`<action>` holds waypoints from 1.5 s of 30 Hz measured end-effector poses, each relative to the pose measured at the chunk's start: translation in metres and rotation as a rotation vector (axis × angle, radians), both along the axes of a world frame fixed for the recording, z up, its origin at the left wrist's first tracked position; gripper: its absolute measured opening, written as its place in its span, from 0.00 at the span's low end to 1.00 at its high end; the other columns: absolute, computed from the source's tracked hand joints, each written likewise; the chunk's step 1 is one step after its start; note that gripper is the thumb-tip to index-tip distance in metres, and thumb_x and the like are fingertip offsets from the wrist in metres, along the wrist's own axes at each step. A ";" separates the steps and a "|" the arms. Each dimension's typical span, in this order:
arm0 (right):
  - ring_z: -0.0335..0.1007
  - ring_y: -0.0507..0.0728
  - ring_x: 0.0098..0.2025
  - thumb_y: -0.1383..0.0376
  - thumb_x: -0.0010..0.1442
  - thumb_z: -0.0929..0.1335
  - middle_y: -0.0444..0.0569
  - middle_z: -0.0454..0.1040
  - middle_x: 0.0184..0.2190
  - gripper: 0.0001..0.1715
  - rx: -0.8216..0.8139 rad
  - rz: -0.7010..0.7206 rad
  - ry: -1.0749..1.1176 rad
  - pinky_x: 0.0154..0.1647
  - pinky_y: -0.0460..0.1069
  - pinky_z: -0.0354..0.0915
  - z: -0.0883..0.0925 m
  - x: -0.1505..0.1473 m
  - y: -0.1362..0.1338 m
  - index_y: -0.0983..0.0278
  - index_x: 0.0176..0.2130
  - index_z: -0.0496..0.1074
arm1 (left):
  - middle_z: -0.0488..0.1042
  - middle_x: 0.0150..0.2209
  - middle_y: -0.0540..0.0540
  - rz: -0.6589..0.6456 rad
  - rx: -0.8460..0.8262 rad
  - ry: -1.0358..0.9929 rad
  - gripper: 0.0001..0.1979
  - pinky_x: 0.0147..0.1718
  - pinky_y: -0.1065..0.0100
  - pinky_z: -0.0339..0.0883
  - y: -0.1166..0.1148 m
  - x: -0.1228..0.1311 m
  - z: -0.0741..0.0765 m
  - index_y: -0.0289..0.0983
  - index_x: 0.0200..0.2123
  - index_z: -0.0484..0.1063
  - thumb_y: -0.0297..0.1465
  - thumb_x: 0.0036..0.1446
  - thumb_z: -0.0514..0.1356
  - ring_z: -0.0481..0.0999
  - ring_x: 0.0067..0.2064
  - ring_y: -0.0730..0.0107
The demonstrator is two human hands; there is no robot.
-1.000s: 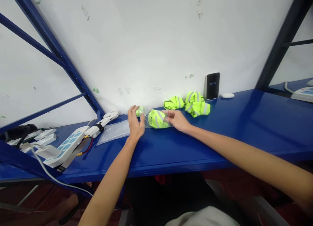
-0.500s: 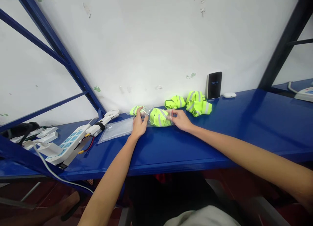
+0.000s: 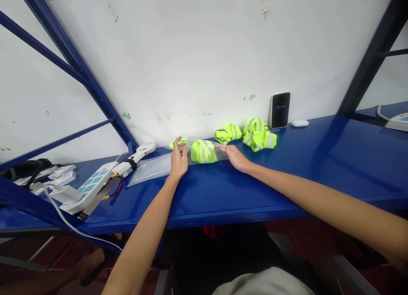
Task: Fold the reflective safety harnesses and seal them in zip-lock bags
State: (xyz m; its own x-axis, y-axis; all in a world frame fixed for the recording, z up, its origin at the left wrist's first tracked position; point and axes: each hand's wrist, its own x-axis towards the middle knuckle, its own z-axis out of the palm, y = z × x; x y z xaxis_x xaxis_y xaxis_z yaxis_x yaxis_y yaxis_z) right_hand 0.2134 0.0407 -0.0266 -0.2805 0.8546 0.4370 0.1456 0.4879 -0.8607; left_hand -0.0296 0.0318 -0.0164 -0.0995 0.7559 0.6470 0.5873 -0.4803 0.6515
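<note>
A folded fluorescent yellow-green reflective vest point(image 3: 204, 152) with grey bands lies inside a clear plastic bag point(image 3: 191, 159) on the blue table. At the bag's left end is my left hand point(image 3: 179, 159), its fingers bent and its thumb against the plastic. From the right, the fingers of my right hand point(image 3: 237, 158) reach into the bag's mouth, showing through the film beside the vest. A red line marks the mouth at those fingers. Behind my left hand lies another yellow-green bundle point(image 3: 176, 143), partly hidden. Flat clear bags point(image 3: 151, 169) rest left of that hand.
More folded reflective vests point(image 3: 259, 140) lie near the wall, close to an upright device showing the time point(image 3: 280, 110) and a small white case point(image 3: 300, 123). On the left are a handheld fan point(image 3: 145, 149), a power strip point(image 3: 92, 186) with cables, and a blue frame post point(image 3: 92, 89).
The vest has shifted slightly left within the bag. My right fingers reach farther into the mouth. My left hand has moved a little left, its fingers now more upright.
</note>
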 end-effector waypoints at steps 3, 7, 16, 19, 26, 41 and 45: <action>0.71 0.60 0.41 0.56 0.62 0.60 0.47 0.78 0.32 0.21 -0.035 0.093 0.037 0.46 0.54 0.66 -0.001 0.000 0.003 0.64 0.35 0.77 | 0.71 0.50 0.39 -0.004 0.000 0.009 0.24 0.45 0.59 0.69 0.002 -0.002 -0.003 0.39 0.62 0.56 0.38 0.64 0.51 0.74 0.43 0.63; 0.72 0.61 0.45 0.56 0.61 0.60 0.48 0.79 0.35 0.20 -0.147 0.237 0.141 0.51 0.55 0.65 0.001 -0.002 0.004 0.63 0.34 0.77 | 0.68 0.54 0.38 0.029 0.075 0.061 0.23 0.47 0.59 0.67 -0.003 0.000 0.001 0.38 0.59 0.62 0.38 0.61 0.54 0.71 0.48 0.60; 0.72 0.58 0.31 0.57 0.60 0.59 0.51 0.77 0.25 0.21 -0.477 0.316 0.333 0.41 0.52 0.67 0.014 0.006 -0.005 0.63 0.24 0.72 | 0.78 0.34 0.41 -0.547 -0.579 -0.521 0.29 0.25 0.68 0.66 -0.013 0.005 0.024 0.33 0.45 0.70 0.52 0.58 0.47 0.74 0.26 0.69; 0.64 0.55 0.21 0.58 0.61 0.59 0.48 0.71 0.17 0.23 -0.441 0.208 0.094 0.29 0.51 0.63 0.017 0.004 -0.007 0.64 0.22 0.71 | 0.78 0.31 0.40 -0.588 -0.784 -0.398 0.31 0.21 0.71 0.63 -0.013 0.011 0.019 0.32 0.43 0.72 0.55 0.56 0.50 0.73 0.22 0.70; 0.66 0.54 0.27 0.60 0.64 0.60 0.46 0.72 0.24 0.19 0.117 -0.059 -0.234 0.31 0.48 0.58 0.031 0.005 -0.016 0.67 0.40 0.76 | 0.75 0.28 0.47 -0.506 -0.641 -0.066 0.28 0.18 0.75 0.59 -0.014 0.026 0.006 0.34 0.46 0.71 0.52 0.57 0.55 0.69 0.21 0.77; 0.71 0.64 0.47 0.52 0.64 0.60 0.57 0.72 0.48 0.23 0.183 -0.007 -1.011 0.37 0.50 0.61 0.025 0.006 -0.021 0.60 0.52 0.70 | 0.74 0.32 0.48 -0.533 -0.492 0.277 0.24 0.28 0.71 0.63 -0.021 0.028 0.008 0.36 0.49 0.71 0.42 0.52 0.65 0.68 0.28 0.75; 0.72 0.64 0.43 0.50 0.63 0.62 0.56 0.75 0.43 0.22 0.119 -0.023 -1.077 0.34 0.50 0.60 0.030 0.003 -0.025 0.61 0.49 0.70 | 0.72 0.33 0.48 -0.587 -0.410 0.324 0.20 0.32 0.70 0.64 -0.019 0.029 0.009 0.35 0.47 0.73 0.38 0.52 0.65 0.68 0.30 0.74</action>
